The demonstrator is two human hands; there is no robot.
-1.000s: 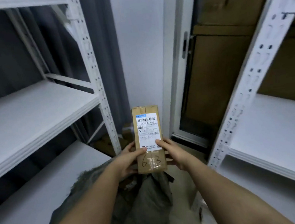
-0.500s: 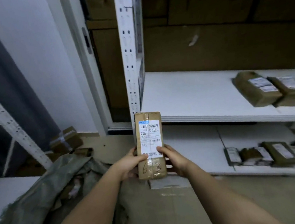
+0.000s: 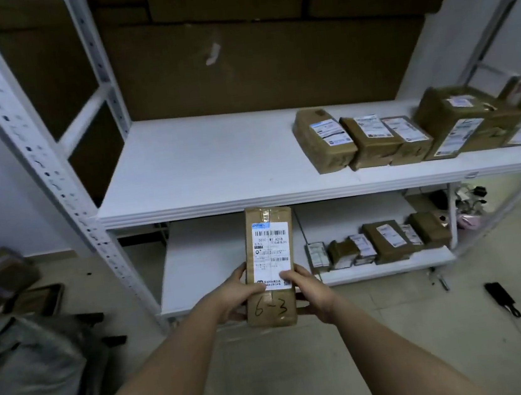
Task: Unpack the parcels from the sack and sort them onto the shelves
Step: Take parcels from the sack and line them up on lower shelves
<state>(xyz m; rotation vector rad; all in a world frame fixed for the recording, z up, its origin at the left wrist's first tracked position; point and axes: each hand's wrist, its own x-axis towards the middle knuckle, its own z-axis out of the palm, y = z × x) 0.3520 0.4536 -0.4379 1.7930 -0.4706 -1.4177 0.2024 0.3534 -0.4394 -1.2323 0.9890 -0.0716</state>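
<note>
A white rack [image 3: 65, 195] fills the view, its upper shelf [image 3: 203, 171] carrying a row of parcels [image 3: 373, 140] toward its right end, and its lower shelf [image 3: 202, 267] holding smaller ones [image 3: 386, 241] also toward the right. A grey sack [image 3: 27, 367] slumps on the floor at left. The parcel [image 3: 268, 262] in hand is a long taped carton, held upright before the lower shelf's front edge. The left hand [image 3: 229, 299] and right hand [image 3: 311, 289] each grip a long side near its bottom, thumbs on the labelled face. It looks stiff and light; the tape may be slick, so holding both side edges suits it.
</note>
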